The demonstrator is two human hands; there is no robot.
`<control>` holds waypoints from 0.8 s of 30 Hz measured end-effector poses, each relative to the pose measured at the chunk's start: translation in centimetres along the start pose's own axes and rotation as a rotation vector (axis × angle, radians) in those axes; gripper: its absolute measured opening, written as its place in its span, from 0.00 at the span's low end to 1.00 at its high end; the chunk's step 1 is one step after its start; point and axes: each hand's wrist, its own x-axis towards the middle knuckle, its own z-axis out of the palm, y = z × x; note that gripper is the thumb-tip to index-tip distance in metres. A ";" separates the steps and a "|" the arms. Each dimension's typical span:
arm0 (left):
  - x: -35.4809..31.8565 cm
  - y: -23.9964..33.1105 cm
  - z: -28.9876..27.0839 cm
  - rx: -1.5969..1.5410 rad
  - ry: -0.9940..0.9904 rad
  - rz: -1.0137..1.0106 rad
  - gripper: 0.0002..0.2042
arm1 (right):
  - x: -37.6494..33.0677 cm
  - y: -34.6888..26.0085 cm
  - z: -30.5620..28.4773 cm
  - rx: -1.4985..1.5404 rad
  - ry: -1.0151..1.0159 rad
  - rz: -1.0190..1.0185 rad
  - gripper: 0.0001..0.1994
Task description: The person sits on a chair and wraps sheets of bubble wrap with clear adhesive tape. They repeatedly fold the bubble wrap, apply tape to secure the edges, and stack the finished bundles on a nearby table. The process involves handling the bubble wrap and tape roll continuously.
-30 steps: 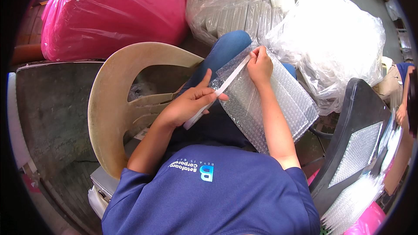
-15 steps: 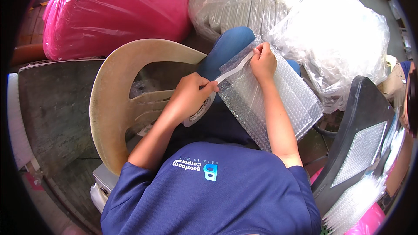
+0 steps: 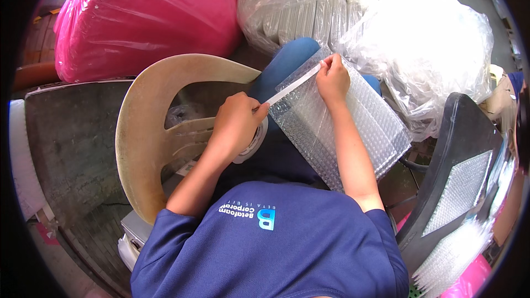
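Note:
Across my lap lies a clear bubble-wrap bag [image 3: 359, 127], its far left edge covered by a smooth plastic flap. A narrow white strip of tape [image 3: 295, 85] is stretched straight along that edge between my two hands. My left hand [image 3: 236, 121] pinches the strip's near end at the bag's left corner. Partly hidden under that hand is a tape roll [image 3: 255, 142]. Closed on the strip's far end, my right hand [image 3: 333, 79] rests at the top of the bag, its forearm crossing over the bubble wrap.
A cream plastic chair [image 3: 138, 127] stands left of my legs, a black chair [image 3: 436, 187] holding bubble-wrap sheets on the right. Ahead are a pink plastic bag [image 3: 149, 19], a clear bag of stacked pieces [image 3: 298, 14] and a large white plastic bag [image 3: 425, 38].
The strip of tape was slack and curved; now it is taut and straight. My left hand has moved slightly left and back, while the right hand has stayed nearly in place.

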 end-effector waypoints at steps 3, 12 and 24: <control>0.1 -0.2 0.0 0.026 0.032 0.058 0.16 | -0.2 -0.4 -0.4 -0.005 0.069 0.003 0.04; 1.8 -2.0 0.0 -0.177 -0.089 0.131 0.14 | 2.1 -1.2 -3.6 -0.255 -0.196 0.011 0.06; 2.6 0.1 0.0 -0.195 -0.311 0.262 0.15 | 3.4 -0.1 -8.9 -0.512 -0.323 0.193 0.09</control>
